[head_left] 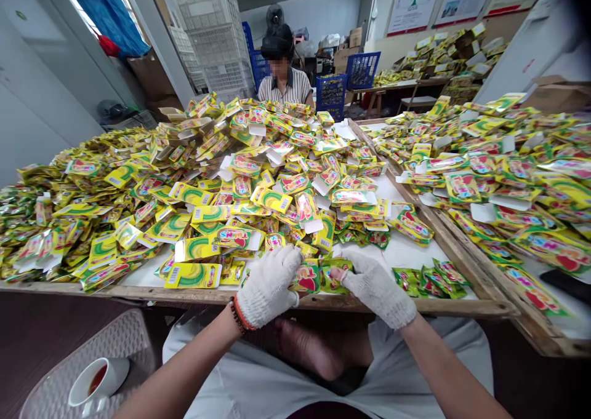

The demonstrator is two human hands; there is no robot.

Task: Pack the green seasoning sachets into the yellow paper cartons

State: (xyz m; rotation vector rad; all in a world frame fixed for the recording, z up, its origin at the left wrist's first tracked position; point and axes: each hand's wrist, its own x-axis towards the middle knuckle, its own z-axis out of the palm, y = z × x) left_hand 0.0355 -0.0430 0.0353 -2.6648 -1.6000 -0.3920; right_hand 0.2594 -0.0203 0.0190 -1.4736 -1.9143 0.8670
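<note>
At the front edge of the table, my gloved left hand (269, 285) is closed on a small yellow-green carton (308, 277) with a red picture. Just to its right, my gloved right hand (381, 288) pinches a small green packet (335, 277) between thumb and fingers, close to the carton's right end. Whether the packet is partly inside the carton I cannot tell. Several loose green packets (436, 279) lie on the white tabletop to the right of my right hand. Beyond my hands rises a heap of yellow cartons (240, 191), many with white end flaps open.
A wooden strip (443, 240) divides the table; more cartons (484, 160) lie beyond it. Green packets (18, 222) pile up at far left. A cup (99, 382) of dark liquid stands on a stool (133, 345) at lower left. Another person (286, 87) sits across the table.
</note>
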